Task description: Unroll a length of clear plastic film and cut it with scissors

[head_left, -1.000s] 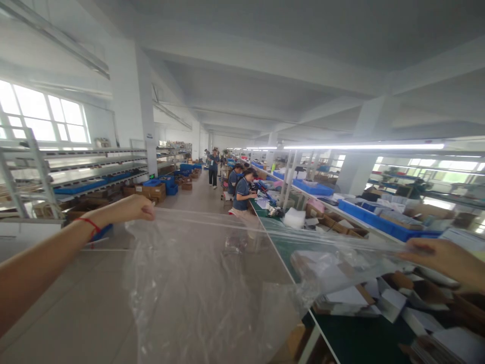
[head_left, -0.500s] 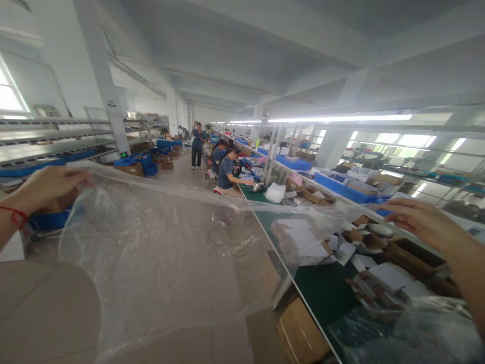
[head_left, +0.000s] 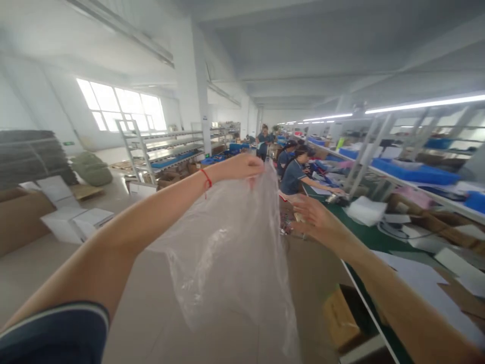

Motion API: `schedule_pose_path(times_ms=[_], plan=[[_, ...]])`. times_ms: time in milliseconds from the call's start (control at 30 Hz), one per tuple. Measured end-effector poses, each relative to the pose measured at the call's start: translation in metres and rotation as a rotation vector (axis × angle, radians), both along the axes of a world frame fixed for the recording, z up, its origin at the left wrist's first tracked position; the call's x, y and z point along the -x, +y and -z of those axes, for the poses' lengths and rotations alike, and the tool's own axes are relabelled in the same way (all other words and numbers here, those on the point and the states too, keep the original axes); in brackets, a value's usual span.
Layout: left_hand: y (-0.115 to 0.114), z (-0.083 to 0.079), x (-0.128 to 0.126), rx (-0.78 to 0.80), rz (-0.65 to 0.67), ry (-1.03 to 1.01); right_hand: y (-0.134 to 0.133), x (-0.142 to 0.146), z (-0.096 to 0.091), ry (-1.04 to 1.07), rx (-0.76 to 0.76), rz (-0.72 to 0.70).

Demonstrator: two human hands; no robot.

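While left hand (head_left: 242,167) pinches plastic bag (head_left: 231,247), right hand (head_left: 316,222) hovers open.

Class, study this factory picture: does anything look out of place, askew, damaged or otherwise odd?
Little stands out. The clear plastic bag hangs crumpled from the left hand; the right hand is open beside it. Flat cardboard pieces lie scattered, overlapping, on the green workbench. No spill or damage shows.

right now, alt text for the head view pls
The left hand holds a clear plastic bag up by its top edge while the open right hand reaches toward it, beside a long green workbench where seated workers sit.
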State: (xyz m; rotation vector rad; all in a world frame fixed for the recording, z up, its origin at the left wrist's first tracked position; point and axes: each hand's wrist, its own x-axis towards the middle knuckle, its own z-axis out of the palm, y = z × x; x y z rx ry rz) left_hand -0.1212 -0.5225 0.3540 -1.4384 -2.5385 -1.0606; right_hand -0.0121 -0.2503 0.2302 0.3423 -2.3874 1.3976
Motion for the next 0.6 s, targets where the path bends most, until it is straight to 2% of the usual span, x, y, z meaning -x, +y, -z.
schedule_pose_path(times_ms=[67,167,267,333,367,433,500,600], plan=[[0.013,-0.004,-0.008,0.007,0.069,-0.053,-0.044,0.026,-0.011,-0.012,-0.013,-0.074],[0.010,-0.003,-0.020,0.021,-0.045,0.095,-0.078,0.047,-0.031,-0.084,-0.048,-0.089],[-0.014,0.012,-0.028,0.285,-0.226,0.337,-0.081,0.053,-0.053,0.020,-0.029,-0.001],[-0.033,0.024,-0.028,0.460,-0.317,0.404,-0.075,0.053,-0.066,0.103,-0.043,0.021],[-0.043,0.029,-0.025,0.489,-0.361,0.409,-0.071,0.052,-0.070,0.114,-0.051,0.005],[-0.058,0.030,-0.017,0.459,-0.447,0.384,-0.064,0.049,-0.075,0.091,-0.045,-0.041],[-0.068,0.023,-0.008,0.378,-0.555,0.301,-0.055,0.046,-0.074,0.019,-0.043,-0.090],[-0.072,0.005,0.001,0.086,-0.658,0.006,-0.034,0.042,-0.065,-0.137,-0.216,-0.196]])
